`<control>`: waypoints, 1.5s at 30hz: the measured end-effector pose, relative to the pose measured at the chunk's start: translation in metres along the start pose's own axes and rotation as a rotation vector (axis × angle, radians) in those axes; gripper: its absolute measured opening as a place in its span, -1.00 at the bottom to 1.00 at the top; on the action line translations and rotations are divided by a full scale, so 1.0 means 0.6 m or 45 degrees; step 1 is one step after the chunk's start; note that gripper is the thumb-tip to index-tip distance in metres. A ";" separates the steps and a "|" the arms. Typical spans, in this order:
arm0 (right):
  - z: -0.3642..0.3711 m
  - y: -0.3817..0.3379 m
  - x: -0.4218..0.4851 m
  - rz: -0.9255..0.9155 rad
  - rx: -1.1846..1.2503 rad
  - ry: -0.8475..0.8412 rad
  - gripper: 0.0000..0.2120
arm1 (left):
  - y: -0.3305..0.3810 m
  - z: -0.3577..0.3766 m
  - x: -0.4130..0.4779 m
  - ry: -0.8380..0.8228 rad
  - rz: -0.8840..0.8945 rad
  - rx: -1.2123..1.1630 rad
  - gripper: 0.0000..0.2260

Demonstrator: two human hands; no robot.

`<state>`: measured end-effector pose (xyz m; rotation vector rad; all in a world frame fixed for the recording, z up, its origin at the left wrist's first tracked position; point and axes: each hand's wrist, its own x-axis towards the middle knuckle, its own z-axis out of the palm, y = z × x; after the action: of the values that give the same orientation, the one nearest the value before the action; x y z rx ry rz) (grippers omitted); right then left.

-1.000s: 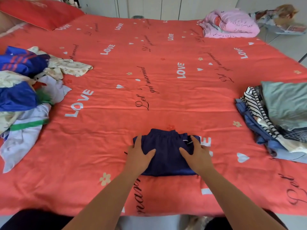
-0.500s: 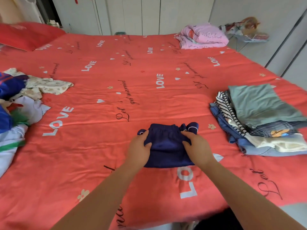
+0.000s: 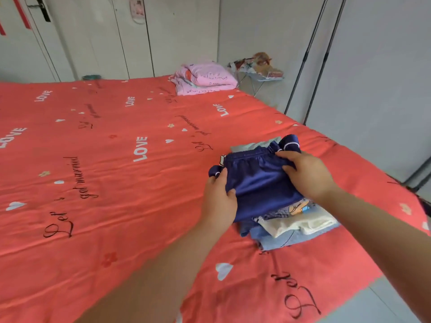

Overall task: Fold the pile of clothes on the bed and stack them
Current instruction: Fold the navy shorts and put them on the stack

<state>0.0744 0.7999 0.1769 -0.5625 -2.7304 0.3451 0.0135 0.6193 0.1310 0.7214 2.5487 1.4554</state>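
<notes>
The folded navy blue shorts (image 3: 258, 180) sit on top of the stack of folded clothes (image 3: 293, 227) on the right side of the red bed (image 3: 116, 173). My left hand (image 3: 218, 201) grips the shorts' left edge, thumb on top. My right hand (image 3: 307, 173) holds their right side, fingers curled over the waistband. Under the shorts I see a cartoon-print piece, a cream one and light blue denim. The unfolded pile is out of view.
A folded pink blanket (image 3: 205, 78) lies at the bed's far corner. Beyond it a small rack (image 3: 258, 66) holds colourful items. White wardrobe doors (image 3: 116, 36) line the back wall. The bed's right edge drops to grey floor (image 3: 382, 301).
Both hands have lifted the folded navy shorts from the middle of the bed and carried them right onto the stack. The view has swung right, and the unfolded pile has left the frame.
</notes>
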 end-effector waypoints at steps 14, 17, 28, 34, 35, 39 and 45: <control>0.124 0.123 0.094 0.158 -0.377 -0.371 -0.52 | -0.023 0.199 0.152 -0.474 0.166 0.577 -0.50; 0.136 0.125 0.084 0.177 -0.457 -0.389 -0.53 | -0.041 0.204 0.147 -0.456 0.192 0.593 -0.54; 0.167 -0.116 -0.026 -0.331 -0.224 -0.316 -0.65 | -0.125 -0.059 0.026 -0.103 0.146 0.642 -0.59; 0.204 -0.360 -0.130 -0.691 -0.090 -0.459 -0.62 | -0.224 -0.296 -0.144 0.010 -0.192 0.766 -0.52; 0.211 -0.402 -0.144 -0.747 -0.079 -0.474 -0.61 | -0.243 -0.337 -0.175 0.047 -0.248 0.780 -0.52; 0.233 -0.572 -0.197 -0.942 -0.032 -0.509 -0.64 | -0.312 -0.493 -0.304 0.184 -0.450 0.793 -0.53; 0.297 -0.814 -0.282 -1.205 -0.040 -0.625 -0.68 | -0.432 -0.670 -0.482 0.377 -0.680 0.802 -0.56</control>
<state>-0.0090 0.2634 0.1137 0.9232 -3.0591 0.1974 0.0462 0.0629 0.0903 -0.1668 3.1051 0.6251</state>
